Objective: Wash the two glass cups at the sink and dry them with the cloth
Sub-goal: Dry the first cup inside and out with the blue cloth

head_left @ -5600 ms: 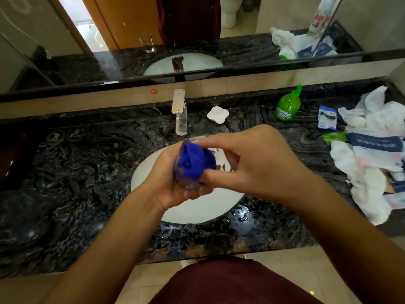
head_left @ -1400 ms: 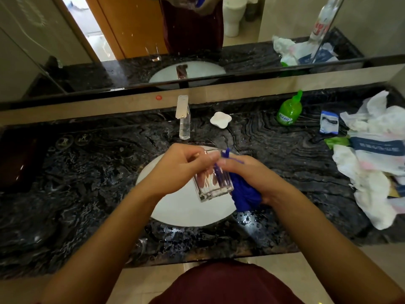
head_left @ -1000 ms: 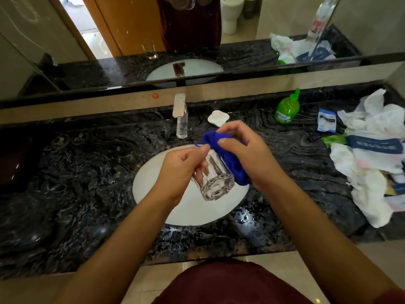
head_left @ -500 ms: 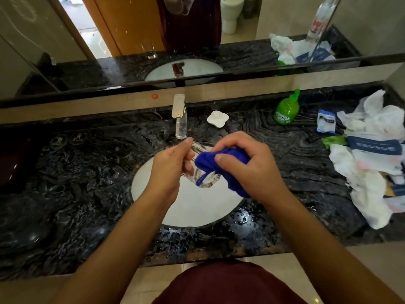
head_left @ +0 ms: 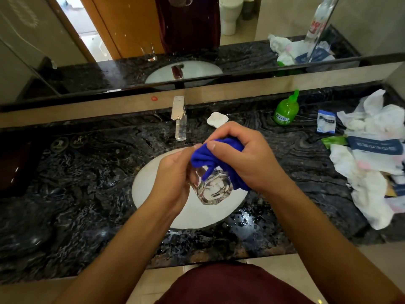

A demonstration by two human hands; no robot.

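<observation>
Over the white sink basin my left hand grips a clear glass cup, tilted with its thick base toward me. My right hand holds a bunched blue cloth pressed over the cup's upper part and rim. The cup's mouth is hidden by the cloth. The second glass cup shows only as a reflection in the mirror, standing on the counter's front edge; on the counter itself my left arm hides it.
A chrome tap stands behind the basin, a white soap dish beside it. A green bottle and a heap of white towels and packets fill the right counter. The black marble counter is wet near the basin.
The cup went from upright to tilted with its base toward me. My right hand brought the cloth from beside the cup up over its rim and keeps working it there.
</observation>
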